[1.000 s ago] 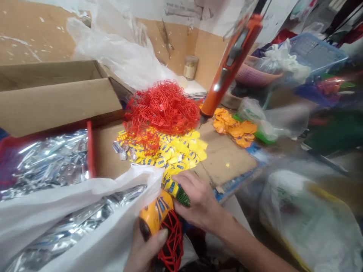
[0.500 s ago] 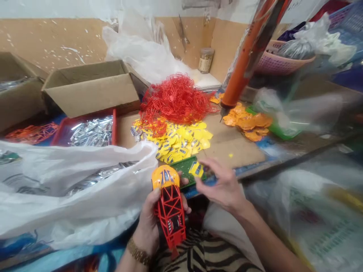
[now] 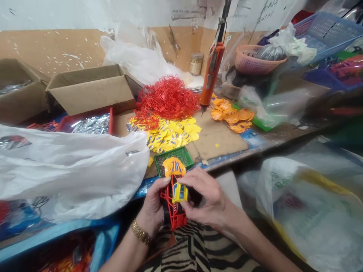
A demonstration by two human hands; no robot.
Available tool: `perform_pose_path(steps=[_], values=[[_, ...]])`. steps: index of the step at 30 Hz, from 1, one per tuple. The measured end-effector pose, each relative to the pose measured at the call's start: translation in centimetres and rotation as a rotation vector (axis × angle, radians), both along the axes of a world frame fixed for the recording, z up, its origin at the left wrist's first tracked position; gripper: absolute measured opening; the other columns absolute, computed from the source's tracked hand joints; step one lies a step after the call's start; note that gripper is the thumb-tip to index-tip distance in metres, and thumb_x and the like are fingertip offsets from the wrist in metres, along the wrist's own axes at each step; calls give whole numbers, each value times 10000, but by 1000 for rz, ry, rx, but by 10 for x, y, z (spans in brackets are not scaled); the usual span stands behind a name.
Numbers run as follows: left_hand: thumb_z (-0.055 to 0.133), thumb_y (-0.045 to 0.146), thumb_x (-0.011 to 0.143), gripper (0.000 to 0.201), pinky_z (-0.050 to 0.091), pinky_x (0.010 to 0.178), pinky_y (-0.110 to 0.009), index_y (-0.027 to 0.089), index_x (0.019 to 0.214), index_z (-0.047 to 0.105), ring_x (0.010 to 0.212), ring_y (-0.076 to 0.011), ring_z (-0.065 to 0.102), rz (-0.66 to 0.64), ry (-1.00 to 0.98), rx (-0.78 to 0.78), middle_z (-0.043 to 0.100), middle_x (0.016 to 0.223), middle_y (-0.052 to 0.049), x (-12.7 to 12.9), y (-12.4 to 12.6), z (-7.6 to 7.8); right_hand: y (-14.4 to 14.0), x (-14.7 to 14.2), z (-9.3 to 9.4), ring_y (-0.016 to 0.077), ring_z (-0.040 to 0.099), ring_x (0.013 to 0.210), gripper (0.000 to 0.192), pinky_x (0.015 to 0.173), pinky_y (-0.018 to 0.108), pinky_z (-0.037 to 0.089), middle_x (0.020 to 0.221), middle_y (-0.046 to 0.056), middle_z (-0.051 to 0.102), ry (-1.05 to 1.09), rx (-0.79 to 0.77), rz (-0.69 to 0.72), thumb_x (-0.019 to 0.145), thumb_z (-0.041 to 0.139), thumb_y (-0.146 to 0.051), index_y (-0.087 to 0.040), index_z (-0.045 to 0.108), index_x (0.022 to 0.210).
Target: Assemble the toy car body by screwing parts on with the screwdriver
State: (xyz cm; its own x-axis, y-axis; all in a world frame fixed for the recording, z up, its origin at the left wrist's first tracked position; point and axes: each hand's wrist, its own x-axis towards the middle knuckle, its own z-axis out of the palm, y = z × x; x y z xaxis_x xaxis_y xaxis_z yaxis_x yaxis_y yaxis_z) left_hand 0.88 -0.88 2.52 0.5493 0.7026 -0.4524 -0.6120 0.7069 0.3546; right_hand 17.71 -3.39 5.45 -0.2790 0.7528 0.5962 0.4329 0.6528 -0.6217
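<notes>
My left hand (image 3: 154, 206) grips a toy car (image 3: 173, 196) with an orange hood and a red cage frame, held over my lap. My right hand (image 3: 207, 200) presses a small yellow roof piece (image 3: 180, 192) with blue windows onto the car's cage. Just beyond the car sits a small green tray (image 3: 187, 156) on the table edge. Farther back lie a heap of yellow roof pieces (image 3: 172, 134) and a tangle of red cage frames (image 3: 167, 99).
An orange power screwdriver (image 3: 210, 81) hangs above the table. Orange parts (image 3: 231, 115) lie to its right. A white plastic bag (image 3: 65, 170) covers the left, cardboard boxes (image 3: 90, 88) stand behind it, a red tray of silver parts (image 3: 89, 124) between. Baskets and bags crowd the right.
My right hand has carried the yellow roof piece from above the green tray down onto the car's red cage. The view has tilted and shifted; the car sits lower, over my lap.
</notes>
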Motion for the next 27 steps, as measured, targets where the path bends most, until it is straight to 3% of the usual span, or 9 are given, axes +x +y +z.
perform_pose_path(steps=[6,12,16,27], values=[[837,267,613,324,625,768,-463,86,862,736,645,-274,739,-21,1,23,780,755,-109,2,-3,2,0,2,-4,184,596,982,429,862,315,532,1054,103,628,73,-65,50,723,664,-90,-121,614,1148],[871,237,583,358,627,793,-358,79,874,735,701,-248,752,-11,26,-6,787,826,-110,4,-1,-1,5,10,-9,183,609,1007,460,884,305,535,1086,116,604,134,-176,141,703,679,-82,-109,623,1158],[872,207,591,322,628,802,-374,105,862,731,719,-253,754,-21,39,10,784,806,-83,3,0,-5,9,11,-15,181,607,1011,460,892,307,538,1085,116,603,171,-207,161,702,682,-79,-105,625,1158],[829,260,698,274,624,770,-317,115,912,738,749,-236,758,-13,-41,-33,779,747,-54,1,3,-13,12,15,-19,233,554,1068,419,926,403,533,1187,156,581,-95,-132,139,868,603,-212,-87,545,1264]])
